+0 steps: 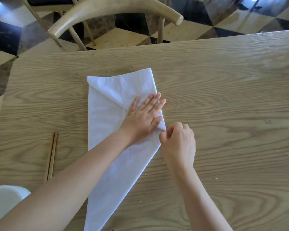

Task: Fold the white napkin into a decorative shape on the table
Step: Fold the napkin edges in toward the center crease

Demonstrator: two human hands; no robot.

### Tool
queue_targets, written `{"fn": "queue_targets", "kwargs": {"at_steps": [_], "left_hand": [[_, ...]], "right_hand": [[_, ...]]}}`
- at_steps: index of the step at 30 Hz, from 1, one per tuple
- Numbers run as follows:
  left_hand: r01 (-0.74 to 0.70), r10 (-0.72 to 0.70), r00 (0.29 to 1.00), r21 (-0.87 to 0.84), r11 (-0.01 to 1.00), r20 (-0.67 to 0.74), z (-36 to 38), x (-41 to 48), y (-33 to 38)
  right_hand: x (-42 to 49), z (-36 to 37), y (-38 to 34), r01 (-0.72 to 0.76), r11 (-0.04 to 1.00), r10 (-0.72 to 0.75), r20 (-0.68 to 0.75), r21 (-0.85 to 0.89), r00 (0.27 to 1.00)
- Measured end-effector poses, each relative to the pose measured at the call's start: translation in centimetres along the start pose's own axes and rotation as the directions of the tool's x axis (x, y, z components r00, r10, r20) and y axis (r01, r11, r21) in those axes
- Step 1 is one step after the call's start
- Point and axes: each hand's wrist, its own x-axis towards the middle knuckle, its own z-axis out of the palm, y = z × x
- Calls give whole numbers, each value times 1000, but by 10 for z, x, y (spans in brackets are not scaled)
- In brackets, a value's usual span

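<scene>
Fingers [154, 104] of left hand [143, 120] spread flat, pressing folded white napkin [107, 114] at mid-table [223, 97]. Right hand [178, 140] pinches napkin's right corner. Chopsticks [51, 156] well apart, left.

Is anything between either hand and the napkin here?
Nothing visible. The left hand lies flat on the napkin, and the right hand pinches its right corner. The chopsticks lie off to the left.

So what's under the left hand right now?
The left hand lies flat on the white napkin, pressing its folded layers near the right edge. The cloth directly beneath the palm is covered, so any crease there cannot be seen.
</scene>
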Motion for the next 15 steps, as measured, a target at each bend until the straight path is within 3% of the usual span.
{"fn": "queue_targets", "kwargs": {"at_steps": [4,7,10,15], "left_hand": [[0,2,1000,66,998,-19,4,-3,-1],[22,-23,1000,94,995,10,5,-3,-1],[34,-38,999,114,993,28,5,-1,-1],[23,-25,1000,143,990,15,7,-2,-1]], "right_hand": [[-5,5,-1,82,996,-80,-43,38,996],[-5,8,11,235,971,-237,-141,-36,961],[-6,8,34,358,923,-376,-127,-144,918],[-6,-2,49,460,873,-480,-120,-162,869]]}}
